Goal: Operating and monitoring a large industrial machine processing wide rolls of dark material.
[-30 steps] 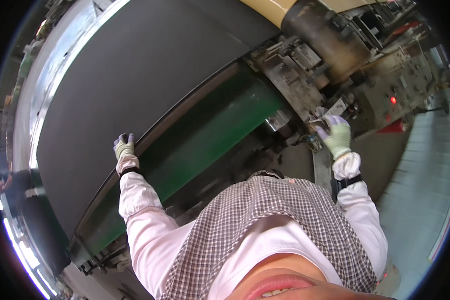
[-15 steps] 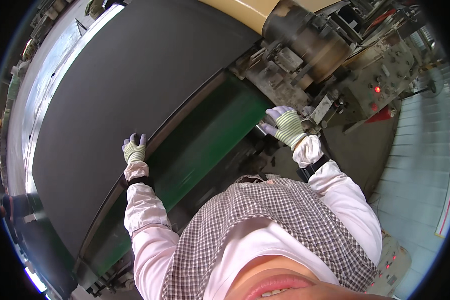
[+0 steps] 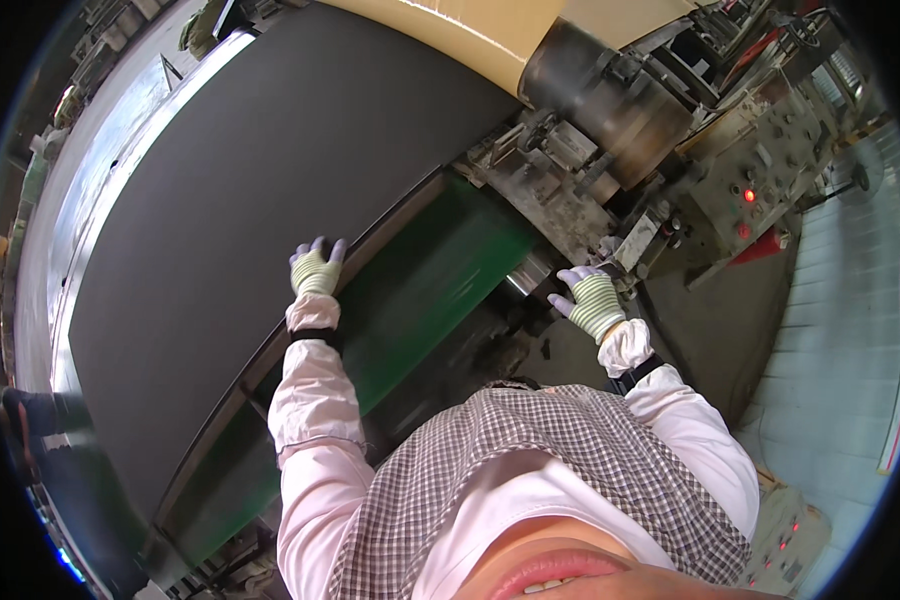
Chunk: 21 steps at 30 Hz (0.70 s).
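My left hand point(image 3: 317, 268), in a pale glove with green-striped cuff and purple fingertips, rests on the near edge of a wide dark grey sheet point(image 3: 270, 150). Its fingers are apart and point away from me. Below that edge runs a green belt point(image 3: 420, 270), with streaks on its surface. Over to the right, my right hand point(image 3: 590, 300), gloved the same way, is held open beside a shiny metal roller end point(image 3: 532, 274) at the belt's end. Nothing shows in its fingers; I cannot tell whether they touch the machine.
A large tan roll or sheet point(image 3: 470, 35) and a worn dark roller point(image 3: 610, 110) stand at the far right. Nearby is a control panel point(image 3: 770, 160) with red lights. Another box with red lights point(image 3: 785, 540) sits at the lower right. A shiny strip point(image 3: 100, 180) borders the sheet's far left.
My left hand has moved right and farther away along the sheet's edge. My right hand has shifted slightly nearer me and right, uncovering more of the metal roller.
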Each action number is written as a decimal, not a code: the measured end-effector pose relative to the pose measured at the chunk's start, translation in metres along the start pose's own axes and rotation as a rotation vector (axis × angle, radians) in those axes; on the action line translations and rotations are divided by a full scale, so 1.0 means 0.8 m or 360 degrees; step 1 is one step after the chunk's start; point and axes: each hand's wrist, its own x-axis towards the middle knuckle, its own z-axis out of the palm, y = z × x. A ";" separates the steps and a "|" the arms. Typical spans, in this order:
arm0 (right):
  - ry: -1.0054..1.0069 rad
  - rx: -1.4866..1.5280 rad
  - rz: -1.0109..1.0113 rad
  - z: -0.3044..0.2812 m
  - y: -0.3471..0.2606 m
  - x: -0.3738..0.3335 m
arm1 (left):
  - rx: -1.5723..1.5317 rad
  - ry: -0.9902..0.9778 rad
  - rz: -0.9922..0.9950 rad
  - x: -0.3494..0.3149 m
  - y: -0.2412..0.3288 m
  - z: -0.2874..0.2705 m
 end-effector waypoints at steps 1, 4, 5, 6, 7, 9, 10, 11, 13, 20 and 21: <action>0.0001 0.0003 -0.0022 0.000 -0.002 0.002 | -0.0014 0.0038 0.0064 0.002 0.010 0.006; -0.0025 -0.0032 -0.0077 -0.002 -0.007 0.005 | -0.0261 0.0074 0.0323 0.009 0.026 0.027; -0.0075 -0.0038 -0.0051 -0.004 -0.006 0.004 | -0.0345 0.0070 0.0395 0.011 0.023 0.033; -0.0046 -0.0081 -0.0050 -0.006 -0.005 0.001 | -0.0470 0.0150 0.0558 0.010 0.012 0.038; -0.0057 -0.0062 -0.0016 -0.008 -0.002 -0.003 | -0.0374 0.0163 0.0416 0.006 -0.004 0.041; -0.0089 -0.0063 0.0047 -0.013 0.006 -0.012 | -0.0245 0.0252 0.0297 -0.006 -0.057 0.038; -0.0038 -0.0085 0.0058 -0.015 0.010 -0.018 | -0.0212 0.0275 0.0190 -0.018 -0.093 0.032; -0.0096 -0.0073 0.0103 -0.016 0.014 -0.024 | -0.0183 0.0261 0.0074 -0.030 -0.133 0.022; 0.0024 -0.0110 0.0115 -0.017 0.020 -0.037 | -0.0017 0.0173 -0.0271 -0.062 -0.213 0.002; -0.0055 -0.0152 0.0280 -0.012 0.020 -0.080 | 0.0004 0.0114 -0.0275 -0.084 -0.244 0.006; -0.0050 -0.0164 0.0297 -0.012 0.020 -0.085 | 0.0036 0.0064 -0.0339 -0.079 -0.226 0.012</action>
